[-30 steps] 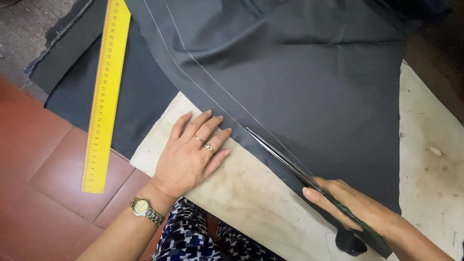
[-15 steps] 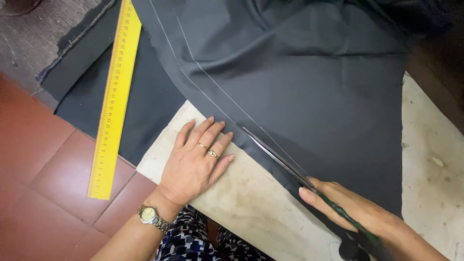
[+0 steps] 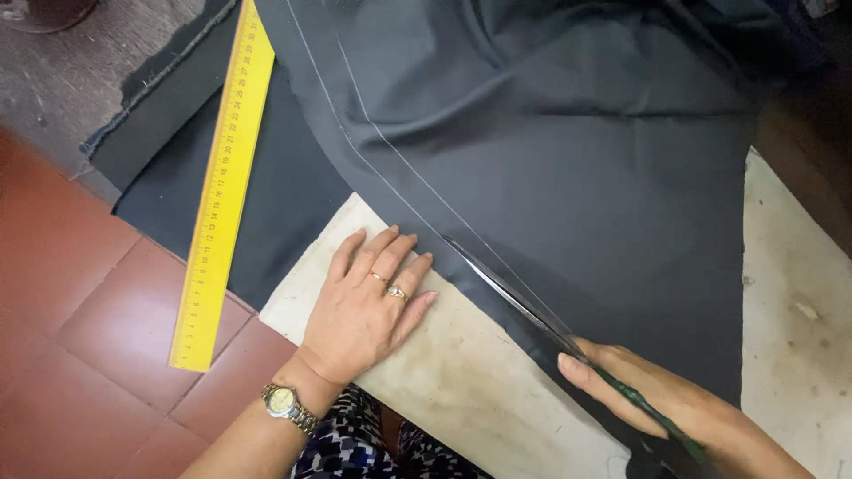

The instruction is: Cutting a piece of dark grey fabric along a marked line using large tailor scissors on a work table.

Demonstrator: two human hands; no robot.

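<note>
A big sheet of dark grey cloth (image 3: 568, 151) lies spread over a pale, stained board (image 3: 461, 381) on the floor. The cloth covers the far and right part of the view. A thin white chalk line (image 3: 390, 146) runs across it, going from far left to near right.

The right hand (image 3: 657, 399) is near the right bottom corner. Its fingers are closed around the handle of a pair of scissors (image 3: 550, 324). The long blades point far and left, and they sit in the cloth right beside the chalk line. How wide the blades stand is hard to tell.

The left hand (image 3: 368, 306) lies flat on the board, palm down, with the fingers spread a little. It holds nothing. The fingertips (image 3: 417, 262) touch the edge of the cloth, just left of the blade tips. There are 2 rings on this hand and a watch (image 3: 286, 404) on the wrist.

A long yellow ruler (image 3: 222, 191) lies to the left, partly on the cloth and partly on the red floor tiles (image 3: 80, 293).
</note>
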